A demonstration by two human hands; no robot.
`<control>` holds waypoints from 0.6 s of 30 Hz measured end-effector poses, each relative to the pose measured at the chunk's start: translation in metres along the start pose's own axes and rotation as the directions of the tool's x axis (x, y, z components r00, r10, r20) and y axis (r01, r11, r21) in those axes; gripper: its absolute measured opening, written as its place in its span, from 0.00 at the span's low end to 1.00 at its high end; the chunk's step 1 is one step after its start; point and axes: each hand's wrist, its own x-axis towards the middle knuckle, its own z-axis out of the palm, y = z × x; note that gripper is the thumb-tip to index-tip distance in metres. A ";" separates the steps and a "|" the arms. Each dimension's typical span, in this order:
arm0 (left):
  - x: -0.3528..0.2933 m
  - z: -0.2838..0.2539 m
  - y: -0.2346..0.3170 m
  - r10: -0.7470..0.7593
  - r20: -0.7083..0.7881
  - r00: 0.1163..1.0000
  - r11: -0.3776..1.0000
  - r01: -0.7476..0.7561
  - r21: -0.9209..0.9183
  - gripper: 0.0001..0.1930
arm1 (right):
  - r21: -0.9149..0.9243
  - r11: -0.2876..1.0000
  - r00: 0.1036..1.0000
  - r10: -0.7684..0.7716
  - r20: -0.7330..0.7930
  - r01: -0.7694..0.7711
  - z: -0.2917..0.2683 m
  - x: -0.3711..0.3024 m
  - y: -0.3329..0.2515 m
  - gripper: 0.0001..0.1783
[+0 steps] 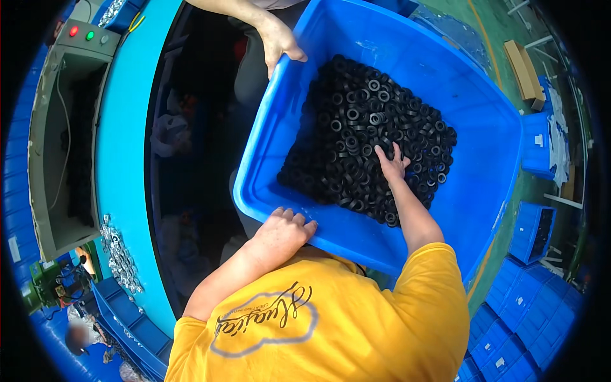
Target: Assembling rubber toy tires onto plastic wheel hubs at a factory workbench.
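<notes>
A large blue plastic bin (pixel 484 191) fills the middle of the view, tilted, with a heap of small black rings (pixel 356 127) in it. My left hand (pixel 283 234) is closed on the near rim by the left corner. Inside the bin, my right hand (pixel 393 164) reaches onto the heap with its fingers spread among the rings. I cannot make out whether a ring lies between those fingers. Another person's hand (pixel 280 44) grips the rim at the far left.
Left of the bin runs a turquoise work surface (pixel 127 146) with small metal parts (pixel 119 254) and a grey metal box (pixel 38 159) with lit buttons. Stacked blue crates (pixel 528 299) stand at the right, and a cardboard piece (pixel 525 73) farther off. A worker sits at the lower left.
</notes>
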 end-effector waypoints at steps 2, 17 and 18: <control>0.001 -0.001 -0.002 0.009 -0.007 1.000 1.000 -0.009 0.006 0.20 | 0.038 0.999 0.999 0.031 0.035 -0.033 -0.002 0.000 0.005 0.60; 0.007 0.004 -0.006 0.011 0.020 1.000 1.000 -0.011 0.026 0.20 | 0.667 0.662 0.894 0.010 0.448 -0.341 0.026 -0.022 0.017 0.65; 0.008 0.005 -0.005 0.009 0.026 1.000 1.000 -0.010 0.022 0.19 | 0.688 0.638 0.886 -0.018 0.464 -0.347 0.026 -0.026 0.013 0.65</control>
